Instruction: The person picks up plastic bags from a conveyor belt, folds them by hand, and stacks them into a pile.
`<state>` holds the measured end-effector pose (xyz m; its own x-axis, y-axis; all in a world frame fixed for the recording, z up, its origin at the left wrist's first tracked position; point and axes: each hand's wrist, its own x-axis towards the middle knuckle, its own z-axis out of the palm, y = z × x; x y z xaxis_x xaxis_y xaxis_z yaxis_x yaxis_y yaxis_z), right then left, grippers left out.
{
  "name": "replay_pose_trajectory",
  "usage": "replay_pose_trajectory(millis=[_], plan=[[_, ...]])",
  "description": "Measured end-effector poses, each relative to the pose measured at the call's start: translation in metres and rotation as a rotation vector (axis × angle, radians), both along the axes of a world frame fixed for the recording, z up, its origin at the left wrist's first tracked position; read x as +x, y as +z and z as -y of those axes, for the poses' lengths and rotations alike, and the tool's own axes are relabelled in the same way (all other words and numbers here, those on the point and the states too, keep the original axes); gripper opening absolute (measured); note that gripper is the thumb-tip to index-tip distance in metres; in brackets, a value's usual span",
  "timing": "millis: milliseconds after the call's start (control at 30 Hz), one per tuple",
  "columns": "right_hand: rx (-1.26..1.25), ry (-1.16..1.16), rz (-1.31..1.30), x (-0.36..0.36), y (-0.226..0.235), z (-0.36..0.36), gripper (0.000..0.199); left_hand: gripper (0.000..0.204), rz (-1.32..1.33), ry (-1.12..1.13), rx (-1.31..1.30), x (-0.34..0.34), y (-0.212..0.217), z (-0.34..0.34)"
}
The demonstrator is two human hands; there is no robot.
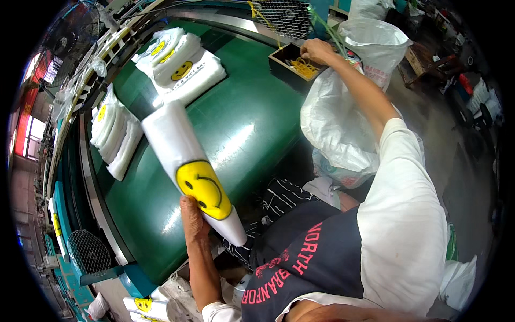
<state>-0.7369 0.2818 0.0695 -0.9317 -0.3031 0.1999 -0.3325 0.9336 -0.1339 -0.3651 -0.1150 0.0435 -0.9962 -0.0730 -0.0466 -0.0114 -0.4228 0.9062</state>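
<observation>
While the left hand [194,220] grips a rolled bundle of white plastic bags [190,166] near its lower end, fingers wrapped behind the roll and thumb on its left edge, the right hand [316,51] reaches far across to a small dark box [280,60] at the far right of the table [252,123]. Its fingers are bunched and curled down into the box, touching a tangle of yellow rubber bands [304,68]; whether they have pinched one I cannot tell.

The bundle slants from the far left down toward the near right, above the table's near edge. It is a smooth, glossy, tapering cylinder with a round yellow smiling face printed on it, just above the left hand.

The table top is a glossy dark green surface with bright reflections, curved by the lens. On its far side lies a stack of flat folded white bags [182,67] with the same yellow face, and on the left side another stack of folded bags [115,131], set in overlapping rows.

Right of the table stands a large white woven sack [335,123], crinkled and slack, its mouth open, close under the right forearm.
</observation>
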Motion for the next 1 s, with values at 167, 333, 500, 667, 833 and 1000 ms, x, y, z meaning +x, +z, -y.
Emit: replay_pose_trajectory(millis=[167, 333, 500, 667, 833, 1000], plan=[[-0.025, 0.08, -0.014, 0.03, 0.029, 0.047, 0.019, 0.058, -0.132, 0.079, -0.012, -0.033, -0.001, -0.014], [-0.337, 0.982, 0.194, 0.163, 0.002, 0.178, 0.037, 0.032, 0.055, 0.06, -0.139, -0.037, 0.002, -0.035], [-0.839, 0.737, 0.675, 0.186, -0.06, 0.184, 0.037, 0.04, 0.077, -0.026, -0.106, -0.006, -0.002, -0.009], [-1.369, 0.729, 1.379, 0.194, -0.065, 0.19, 0.04, 0.042, -0.141, -0.143, 0.001, 0.06, 0.019, 0.005], [-1.052, 1.212, 1.552, 0.232, -0.004, 0.225, 0.047, 0.044, -0.044, 0.158, -1.173, 0.154, 0.014, 0.067], [-0.384, 1.558, 1.239, 0.292, 0.046, 0.285, 0.056, 0.048, 0.547, 0.489, -0.642, 0.246, 0.042, 0.1]])
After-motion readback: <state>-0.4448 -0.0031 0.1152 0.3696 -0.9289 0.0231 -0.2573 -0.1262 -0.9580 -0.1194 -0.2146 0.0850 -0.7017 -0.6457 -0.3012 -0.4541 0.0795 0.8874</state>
